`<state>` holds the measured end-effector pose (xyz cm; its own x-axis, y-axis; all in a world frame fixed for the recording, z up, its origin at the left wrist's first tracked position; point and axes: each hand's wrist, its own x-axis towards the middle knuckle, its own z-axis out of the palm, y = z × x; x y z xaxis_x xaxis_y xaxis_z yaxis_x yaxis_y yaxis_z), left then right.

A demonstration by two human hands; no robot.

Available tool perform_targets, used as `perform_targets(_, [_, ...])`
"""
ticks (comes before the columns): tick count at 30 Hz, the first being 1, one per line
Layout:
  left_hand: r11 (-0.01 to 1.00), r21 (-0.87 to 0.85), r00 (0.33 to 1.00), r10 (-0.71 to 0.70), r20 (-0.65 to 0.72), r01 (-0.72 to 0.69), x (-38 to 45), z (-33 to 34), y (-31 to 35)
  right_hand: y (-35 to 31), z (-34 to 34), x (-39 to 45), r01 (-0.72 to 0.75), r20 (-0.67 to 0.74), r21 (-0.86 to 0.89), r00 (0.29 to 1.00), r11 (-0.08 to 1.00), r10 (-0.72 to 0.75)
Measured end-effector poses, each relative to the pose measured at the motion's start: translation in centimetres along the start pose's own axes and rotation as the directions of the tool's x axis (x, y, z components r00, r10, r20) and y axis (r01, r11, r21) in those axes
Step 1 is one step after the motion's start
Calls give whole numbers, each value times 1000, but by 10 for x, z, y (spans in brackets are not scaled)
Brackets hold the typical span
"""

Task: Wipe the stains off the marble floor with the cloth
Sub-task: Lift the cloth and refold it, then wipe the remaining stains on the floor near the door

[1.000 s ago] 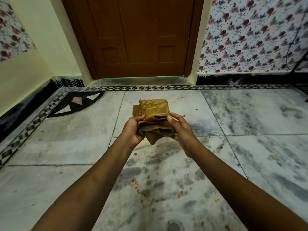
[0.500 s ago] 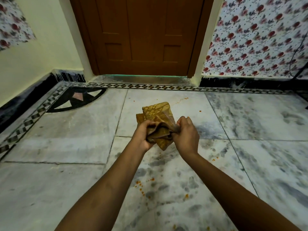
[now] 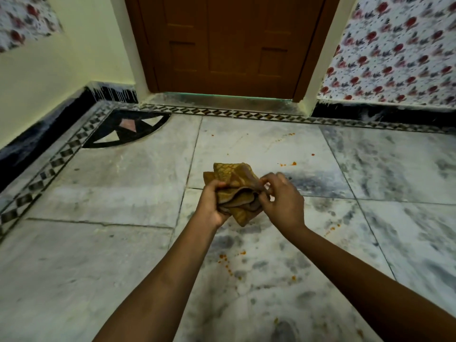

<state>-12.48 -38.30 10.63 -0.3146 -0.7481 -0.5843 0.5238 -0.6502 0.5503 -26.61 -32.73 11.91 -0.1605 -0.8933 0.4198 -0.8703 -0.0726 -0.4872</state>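
Note:
A folded mustard-yellow cloth (image 3: pixel 234 180) hangs in the air above the grey-veined marble floor (image 3: pixel 118 188). My left hand (image 3: pixel 211 206) grips its left side from below. My right hand (image 3: pixel 283 201) pinches the cloth's right edge with fingertips, slightly blurred. Small orange stains (image 3: pixel 225 259) dot the floor below my arms, and more orange stains (image 3: pixel 291 164) lie farther ahead near the door.
A brown wooden door (image 3: pixel 229 43) stands shut straight ahead above a stone threshold. A patterned tile border (image 3: pixel 222 112) runs along the walls, with a black inlay (image 3: pixel 128 129) in the left corner. Floral wallpaper (image 3: pixel 394 50) covers the right wall.
Both hands have sunk lower and nearer with the cloth. My right hand shifted from a full grasp to a fingertip pinch on the cloth's right edge. The view tilted slightly.

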Motion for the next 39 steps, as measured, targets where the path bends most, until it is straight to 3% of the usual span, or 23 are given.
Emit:
perform_targets(3, [1000,-9,999,-6,46,6,-3,10,2,0,-12,4,273,-17,-246,958,930,-286])
perform_targets(7, [994,108,985,14,-173,5,4,19,4,19,-12,-9,417,138,-162,907,895,-397])
perform_targets(11, [964,255,939,151,-310,-71,11,15,5,58,-10,-22,289,227,16,931,957,-285])
perform_targets(14, [900,415,883,297,-364,-132,12,4,8,92,-5,-16,200,265,19,944,980,-198])
perform_targets(18, [792,592,853,405,-329,-147,7,2,13,121,0,-2,73,336,28,939,997,-78])
perform_targets(22, [634,761,848,471,-243,-134,25,11,23,139,20,27,28,438,5,899,1000,-27])
perform_targets(26, [334,939,862,497,-101,-83,70,13,35,158,71,63,-64,471,-34,879,997,72])
perform_targets(31, [20,1000,799,601,7,-24,151,11,63,182,143,90,-55,498,-103,862,993,99])
perform_targets(34, [-188,981,725,682,96,47,209,5,85,197,177,108,-15,498,-140,863,990,84])
perform_targets(37, [-284,954,694,707,139,98,255,2,100,211,206,123,-37,429,-198,895,979,121])
perform_targets(39, [-323,941,759,638,133,106,277,-1,98,217,216,124,-3,408,-261,906,965,113])
